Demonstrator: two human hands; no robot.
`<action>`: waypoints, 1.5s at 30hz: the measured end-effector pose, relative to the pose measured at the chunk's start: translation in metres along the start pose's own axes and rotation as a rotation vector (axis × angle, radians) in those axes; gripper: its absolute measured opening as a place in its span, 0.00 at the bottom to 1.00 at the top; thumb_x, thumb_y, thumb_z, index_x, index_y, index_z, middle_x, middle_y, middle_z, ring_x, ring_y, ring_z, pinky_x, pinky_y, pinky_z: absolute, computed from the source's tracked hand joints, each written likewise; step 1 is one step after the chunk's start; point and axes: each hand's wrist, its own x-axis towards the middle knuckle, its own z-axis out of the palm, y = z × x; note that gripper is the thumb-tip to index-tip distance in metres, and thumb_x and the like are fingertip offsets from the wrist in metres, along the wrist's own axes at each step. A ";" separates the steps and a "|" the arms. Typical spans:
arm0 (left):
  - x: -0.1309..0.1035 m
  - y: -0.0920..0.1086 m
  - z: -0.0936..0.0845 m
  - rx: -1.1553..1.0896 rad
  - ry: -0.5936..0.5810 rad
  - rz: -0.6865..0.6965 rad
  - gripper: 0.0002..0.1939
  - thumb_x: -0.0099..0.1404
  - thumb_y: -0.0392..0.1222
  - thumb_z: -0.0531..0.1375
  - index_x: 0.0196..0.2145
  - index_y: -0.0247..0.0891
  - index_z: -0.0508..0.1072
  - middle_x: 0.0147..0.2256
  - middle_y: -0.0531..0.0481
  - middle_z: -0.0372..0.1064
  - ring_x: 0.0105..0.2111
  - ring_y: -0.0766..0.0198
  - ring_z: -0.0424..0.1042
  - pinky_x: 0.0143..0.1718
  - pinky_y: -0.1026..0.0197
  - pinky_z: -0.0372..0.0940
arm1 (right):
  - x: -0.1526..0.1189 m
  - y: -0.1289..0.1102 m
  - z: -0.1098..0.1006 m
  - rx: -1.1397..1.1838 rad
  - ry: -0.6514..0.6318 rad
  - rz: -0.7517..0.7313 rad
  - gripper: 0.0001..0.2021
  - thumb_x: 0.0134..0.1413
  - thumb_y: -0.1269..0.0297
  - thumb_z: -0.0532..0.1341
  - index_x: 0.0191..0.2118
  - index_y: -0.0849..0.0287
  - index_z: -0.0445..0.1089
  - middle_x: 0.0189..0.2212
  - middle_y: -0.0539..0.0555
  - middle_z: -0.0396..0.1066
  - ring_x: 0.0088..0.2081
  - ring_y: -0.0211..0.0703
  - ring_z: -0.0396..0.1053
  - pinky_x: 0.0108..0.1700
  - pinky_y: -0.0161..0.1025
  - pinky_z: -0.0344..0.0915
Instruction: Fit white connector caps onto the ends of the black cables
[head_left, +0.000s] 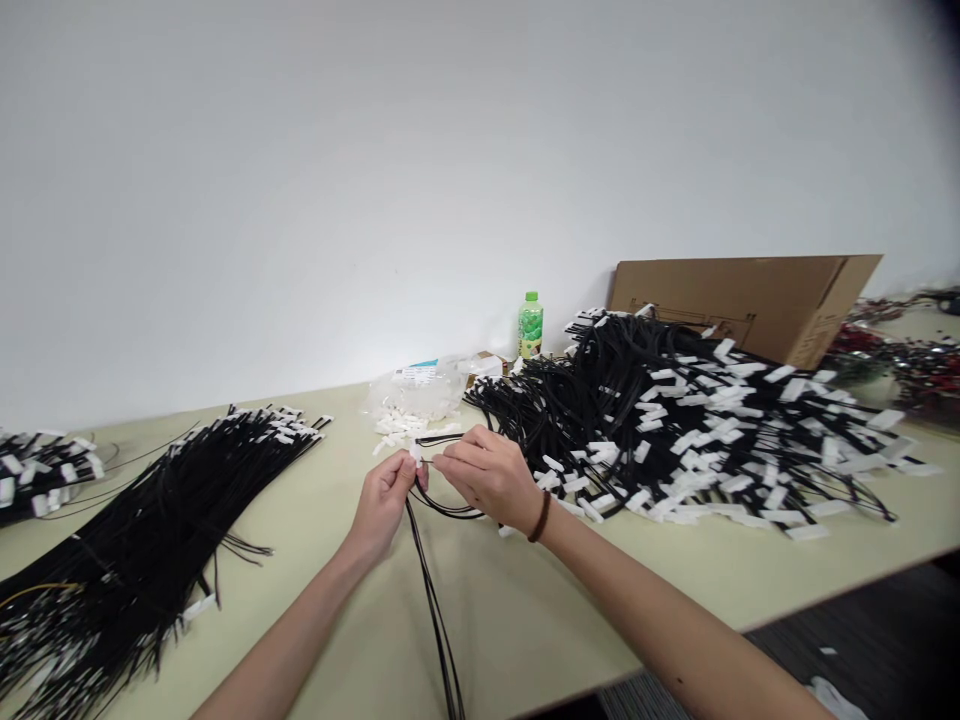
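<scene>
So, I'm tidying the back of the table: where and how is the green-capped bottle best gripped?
Likely around the upper body of the bottle, below the green cap, from front and above: it stands upright near the wall, with black cables close to its base.

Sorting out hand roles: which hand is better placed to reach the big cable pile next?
Right hand, probably: it's nearest the big cable pile, though busy with a thin wire. The left hand is farther, pinching a small white piece.
</scene>
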 end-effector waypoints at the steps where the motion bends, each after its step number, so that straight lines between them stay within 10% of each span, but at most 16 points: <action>1: 0.000 0.000 0.000 -0.016 0.006 -0.010 0.17 0.62 0.51 0.51 0.22 0.37 0.64 0.23 0.51 0.59 0.27 0.64 0.59 0.32 0.63 0.54 | 0.000 0.000 0.000 -0.002 0.011 0.000 0.08 0.60 0.71 0.53 0.33 0.58 0.68 0.26 0.50 0.68 0.30 0.38 0.58 0.33 0.35 0.57; 12: 0.001 0.015 0.010 -0.482 0.222 -0.293 0.17 0.49 0.52 0.64 0.23 0.35 0.66 0.23 0.54 0.59 0.24 0.70 0.57 0.26 0.67 0.56 | -0.001 -0.014 0.008 -0.003 -0.004 -0.174 0.06 0.57 0.71 0.55 0.39 0.58 0.67 0.38 0.52 0.69 0.42 0.40 0.60 0.44 0.41 0.57; 37: -0.002 0.023 0.016 -0.629 0.178 -0.451 0.14 0.53 0.46 0.63 0.23 0.34 0.65 0.22 0.56 0.58 0.21 0.73 0.57 0.22 0.70 0.55 | -0.010 -0.009 0.027 -0.021 -0.089 -0.303 0.07 0.60 0.74 0.53 0.35 0.62 0.67 0.39 0.52 0.69 0.47 0.37 0.60 0.47 0.38 0.57; 45: 0.002 0.011 0.008 -0.595 0.249 -0.368 0.15 0.51 0.49 0.64 0.24 0.34 0.66 0.24 0.54 0.60 0.25 0.71 0.59 0.28 0.67 0.58 | -0.001 -0.011 0.019 0.466 0.039 0.164 0.07 0.58 0.71 0.54 0.36 0.58 0.69 0.34 0.52 0.72 0.40 0.39 0.66 0.43 0.41 0.64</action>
